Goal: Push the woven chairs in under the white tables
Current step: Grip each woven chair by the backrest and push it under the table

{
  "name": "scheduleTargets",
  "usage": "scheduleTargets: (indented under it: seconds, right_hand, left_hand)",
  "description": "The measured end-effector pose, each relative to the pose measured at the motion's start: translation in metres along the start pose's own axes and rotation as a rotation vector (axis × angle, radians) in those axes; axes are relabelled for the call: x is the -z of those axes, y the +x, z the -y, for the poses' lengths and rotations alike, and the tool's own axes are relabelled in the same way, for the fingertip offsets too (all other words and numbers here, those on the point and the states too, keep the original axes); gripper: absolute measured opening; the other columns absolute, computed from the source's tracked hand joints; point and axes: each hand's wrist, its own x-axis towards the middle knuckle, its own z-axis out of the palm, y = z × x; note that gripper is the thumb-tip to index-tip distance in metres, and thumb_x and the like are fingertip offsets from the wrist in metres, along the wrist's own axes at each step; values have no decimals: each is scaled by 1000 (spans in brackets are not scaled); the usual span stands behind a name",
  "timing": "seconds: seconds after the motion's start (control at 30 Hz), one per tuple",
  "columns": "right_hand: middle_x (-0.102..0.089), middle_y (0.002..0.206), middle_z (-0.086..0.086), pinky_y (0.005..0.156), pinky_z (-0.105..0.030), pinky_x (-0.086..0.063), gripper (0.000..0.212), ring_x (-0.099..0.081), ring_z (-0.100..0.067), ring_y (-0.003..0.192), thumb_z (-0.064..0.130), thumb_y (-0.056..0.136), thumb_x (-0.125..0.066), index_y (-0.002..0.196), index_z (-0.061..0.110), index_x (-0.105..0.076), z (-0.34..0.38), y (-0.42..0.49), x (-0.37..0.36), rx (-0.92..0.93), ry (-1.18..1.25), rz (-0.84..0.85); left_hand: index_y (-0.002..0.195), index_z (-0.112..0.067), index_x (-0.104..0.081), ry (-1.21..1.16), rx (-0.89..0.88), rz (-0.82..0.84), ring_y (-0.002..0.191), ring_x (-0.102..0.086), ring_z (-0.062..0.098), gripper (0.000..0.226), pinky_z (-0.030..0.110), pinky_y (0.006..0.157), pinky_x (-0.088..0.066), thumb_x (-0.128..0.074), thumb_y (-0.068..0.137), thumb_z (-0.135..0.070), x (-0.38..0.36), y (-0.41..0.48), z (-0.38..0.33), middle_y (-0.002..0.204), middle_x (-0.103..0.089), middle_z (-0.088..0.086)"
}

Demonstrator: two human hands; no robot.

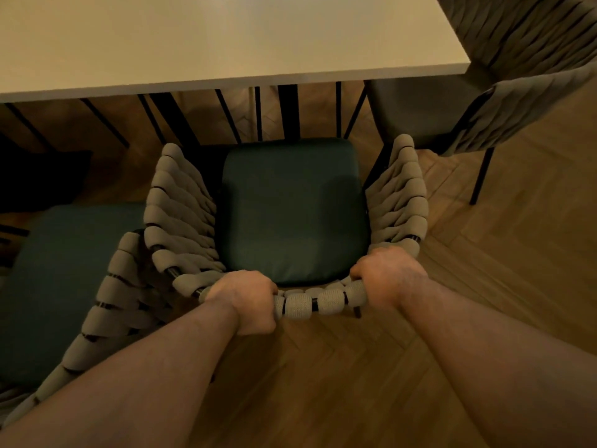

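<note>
The woven chair (181,202) stands on the herringbone wood floor (484,253), facing the white worktop (226,37), with its back nearest the camera. Its dark green seat cushion (290,208) shows in full, short of the worktop's near edge, so the chair is not tucked in. Thick grey-beige cord wraps its dark frame, and the two woven sides rise on either side of the cushion.

Both bare forearms reach forward to the chair's curved top rail (310,305). The left grip (245,299) is curled over the rail left of its middle, with the knuckles on top and the fingers wrapped round the corded tube. The right grip (387,274) is curled round the same rail at its right bend, fingers folded over towards the seat. A short stretch of wrapped rail lies bare between the two.

A second woven chair (106,302) stands just beside the held one on the left, their woven sides touching or nearly so. Its green cushion (64,270) also lies clear of the worktop. At the worktop's right end stands a third woven chair (523,59) with a grey seat (416,111), turned towards the worktop's corner. Black metal legs (287,111) show in the shadow beneath the worktop.
</note>
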Motion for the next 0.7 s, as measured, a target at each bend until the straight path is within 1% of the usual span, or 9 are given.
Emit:
scheduleTargets:
  seconds: [0.1, 0.17, 0.27, 0.37, 0.47, 0.53, 0.6, 0.63, 0.7]
  right_hand:
    - [-64, 121, 8, 106, -42, -49, 33, -58, -18, 118, 37, 98, -70, 130, 39, -62, 3, 2, 0, -7, -49, 32]
    - [-65, 122, 8, 107, -43, -50, 33, -58, -18, 120, 37, 98, -71, 130, 40, -61, 4, 0, -1, -25, -55, 23]
    - [-65, 121, 7, 108, -44, -51, 34, -60, -20, 122, 34, 97, -73, 129, 40, -62, 8, -4, -1, -59, -56, 4]
    - [-66, 123, 3, 116, -51, -43, 31, -58, -27, 128, 35, 96, -73, 126, 39, -64, 18, -6, -2, -140, -100, 14]
    - [-67, 129, -5, 123, -58, -31, 27, -55, -33, 134, 31, 98, -70, 125, 32, -67, 31, -7, -4, -255, -87, 44]
    - [-67, 111, -3, 122, -62, -32, 25, -60, -32, 125, 32, 95, -71, 120, 30, -67, 50, -9, -4, -272, -32, 30]
    - [-64, 98, 4, 124, -67, -26, 29, -64, -28, 118, 34, 91, -74, 117, 33, -64, 85, -12, -2, -212, 62, 0]
    - [-65, 100, 5, 125, -68, -22, 34, -65, -26, 117, 35, 89, -75, 120, 34, -62, 107, -14, -1, -174, 139, -43]
    - [-67, 125, 2, 125, -67, -20, 54, -63, -26, 125, 34, 88, -76, 138, 34, -57, 157, -18, 5, -102, 277, -155]
  left_hand:
    - [100, -40, -67, 2, -1, -35, 76, -62, 6, 24, 32, 70, -56, -69, 77, -44, -1, -2, 1, 82, -65, -14]
    - [98, -40, -66, 15, 6, -71, 73, -60, 6, 21, 31, 62, -49, -70, 78, -44, -2, -5, -1, 81, -64, -14]
    - [100, -39, -66, 49, 41, -145, 75, -59, 9, 20, 34, 65, -48, -69, 81, -44, -5, -11, -7, 82, -61, -13]
    - [107, -37, -65, 31, 92, -179, 82, -60, 16, 22, 39, 74, -48, -69, 86, -43, -7, -24, -16, 87, -61, -10]
    - [120, -34, -64, -11, 66, -222, 99, -61, 18, 32, 43, 97, -47, -72, 90, -40, -14, -39, -13, 108, -67, -7]
    - [136, -32, -61, -52, -12, -258, 119, -60, 20, 49, 44, 112, -40, -73, 89, -38, -17, -55, 2, 128, -66, -5]
    - [152, -30, -52, -145, -90, -260, 141, -49, 21, 66, 44, 125, -27, -74, 89, -33, -20, -76, 19, 149, -58, -4]
    - [157, -31, -47, -198, -109, -251, 150, -39, 20, 73, 44, 129, -18, -74, 90, -30, -22, -86, 28, 158, -50, -4]
    - [161, -35, -40, -268, -135, -250, 160, -22, 16, 77, 45, 133, -7, -72, 91, -29, -27, -106, 51, 169, -37, -7]
